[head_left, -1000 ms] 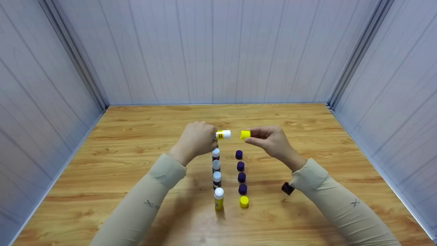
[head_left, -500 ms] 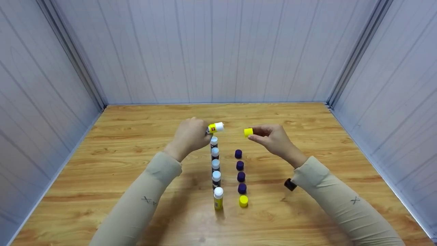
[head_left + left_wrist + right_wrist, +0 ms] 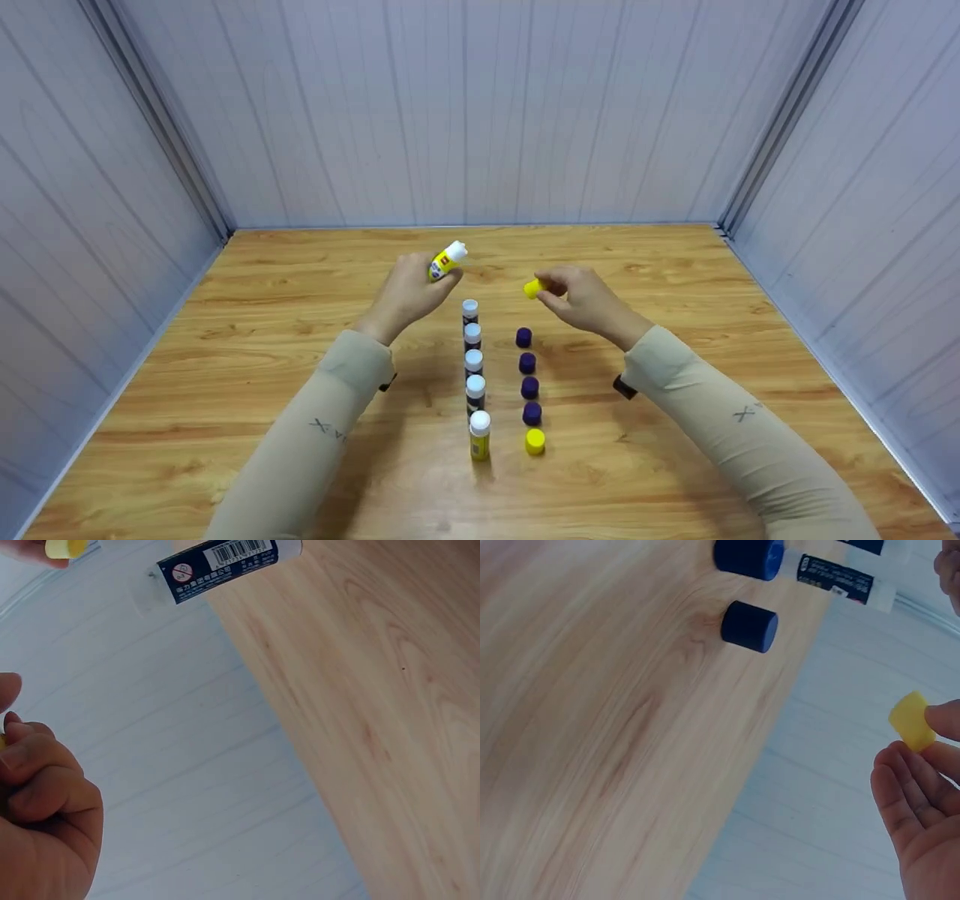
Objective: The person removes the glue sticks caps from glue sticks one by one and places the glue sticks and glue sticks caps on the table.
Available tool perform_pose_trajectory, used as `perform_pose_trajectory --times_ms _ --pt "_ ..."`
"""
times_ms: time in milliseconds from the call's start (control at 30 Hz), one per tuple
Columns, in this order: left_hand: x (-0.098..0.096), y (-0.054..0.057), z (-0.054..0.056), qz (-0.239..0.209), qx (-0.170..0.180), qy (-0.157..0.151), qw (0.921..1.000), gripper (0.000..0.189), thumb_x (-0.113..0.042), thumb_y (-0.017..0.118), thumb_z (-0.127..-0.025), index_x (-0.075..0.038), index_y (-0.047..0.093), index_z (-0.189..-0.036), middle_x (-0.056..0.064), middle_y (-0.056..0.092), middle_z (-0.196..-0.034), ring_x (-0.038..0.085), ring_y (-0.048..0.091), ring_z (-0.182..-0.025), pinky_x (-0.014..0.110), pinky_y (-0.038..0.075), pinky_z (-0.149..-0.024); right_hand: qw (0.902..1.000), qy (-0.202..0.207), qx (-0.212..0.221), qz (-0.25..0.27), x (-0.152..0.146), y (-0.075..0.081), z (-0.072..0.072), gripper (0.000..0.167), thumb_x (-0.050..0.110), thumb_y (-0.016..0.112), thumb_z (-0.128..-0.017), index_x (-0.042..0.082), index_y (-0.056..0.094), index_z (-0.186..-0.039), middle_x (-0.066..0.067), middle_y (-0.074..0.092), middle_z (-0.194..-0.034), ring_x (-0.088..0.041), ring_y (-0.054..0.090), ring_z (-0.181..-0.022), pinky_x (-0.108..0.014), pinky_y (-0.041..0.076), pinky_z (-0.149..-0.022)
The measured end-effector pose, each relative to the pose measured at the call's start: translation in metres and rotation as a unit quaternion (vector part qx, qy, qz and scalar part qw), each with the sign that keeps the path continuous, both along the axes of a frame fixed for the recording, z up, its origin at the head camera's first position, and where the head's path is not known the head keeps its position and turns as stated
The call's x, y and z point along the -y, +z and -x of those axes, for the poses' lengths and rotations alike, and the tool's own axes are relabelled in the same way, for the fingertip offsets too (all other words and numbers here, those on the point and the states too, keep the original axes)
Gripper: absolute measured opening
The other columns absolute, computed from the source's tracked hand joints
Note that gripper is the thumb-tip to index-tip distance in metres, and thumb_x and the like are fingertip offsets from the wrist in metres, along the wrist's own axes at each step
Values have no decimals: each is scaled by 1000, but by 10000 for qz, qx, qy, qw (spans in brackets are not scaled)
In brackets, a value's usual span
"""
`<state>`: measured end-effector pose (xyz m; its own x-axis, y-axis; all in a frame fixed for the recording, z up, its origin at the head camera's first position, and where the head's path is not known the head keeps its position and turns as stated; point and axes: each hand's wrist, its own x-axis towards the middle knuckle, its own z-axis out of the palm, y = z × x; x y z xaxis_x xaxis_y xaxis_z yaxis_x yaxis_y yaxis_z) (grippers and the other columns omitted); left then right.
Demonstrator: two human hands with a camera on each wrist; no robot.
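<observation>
In the head view my left hand (image 3: 407, 292) grips a yellow-labelled glue stick (image 3: 448, 260), its white end tilted up and away. My right hand (image 3: 589, 300) pinches a yellow cap (image 3: 532, 289) between thumb and fingers; the right wrist view also shows this cap (image 3: 910, 722). Both hands are above the table, apart from each other. Nearer me, several uncapped glue sticks with dark labels (image 3: 475, 391) stand upright in a line, with a yellow glue stick (image 3: 480, 439) at the near end. In the left wrist view the curled fingers (image 3: 56, 791) mostly hide the held stick.
To the right of the sticks runs a parallel row of dark purple caps (image 3: 529, 388), ending nearest me in another yellow cap (image 3: 535, 442). The wooden table (image 3: 300, 315) is bounded by a pale back wall (image 3: 480, 112) and side walls.
My left hand has moved left and away from me, and the glue stick has turned from level to pointing up. The right hand has shifted slightly, tilting the yellow cap.
</observation>
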<state>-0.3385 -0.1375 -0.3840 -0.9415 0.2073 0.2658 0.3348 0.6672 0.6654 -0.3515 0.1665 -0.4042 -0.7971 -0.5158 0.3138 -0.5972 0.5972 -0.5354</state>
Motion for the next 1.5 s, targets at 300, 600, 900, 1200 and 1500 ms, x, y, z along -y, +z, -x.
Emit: perform_pose_trajectory --times_ms 300,600,900,1200,1500 --pt "7 -8 6 -722 297 24 9969 39 -42 58 -112 -6 65 -125 10 60 -96 20 55 -77 34 49 -68 9968 -59 116 -783 13 -15 22 27 8 70 -105 -7 73 -127 -23 77 -116 -34 75 -100 -48 65 -90" --pt "7 -19 12 -1115 280 -177 9932 32 -40 46 -116 -9 56 -116 6 50 -92 20 46 -79 35 40 -70 9890 -28 135 -1472 21 -35 37 27 2 70 -103 -9 73 -127 -24 78 -117 -37 75 -106 -48 64 -95" --pt "5 -29 17 -1243 385 -209 9913 28 -35 46 -115 -9 53 -118 3 46 -91 20 44 -80 35 38 -72 9822 -290 690 -1725 25 -44 37 22 5 65 -107 -3 74 -125 -19 77 -120 -33 75 -110 -45 63 -98" --pt "7 -32 22 -1265 398 -229 9909 27 -35 48 -116 -9 53 -114 4 47 -91 19 45 -78 34 39 -70 9807 -420 910 -1679 26 -47 38 21 5 65 -106 -1 76 -122 -16 77 -116 -30 74 -107 -45 63 -98" --pt "5 -38 25 -1425 469 -225 9884 26 -32 48 -116 -6 52 -116 7 48 -93 19 45 -81 34 39 -73 9814 -366 924 -1642 30 -48 39 15 4 64 -106 2 77 -112 -12 77 -107 -26 72 -99 -44 63 -93"
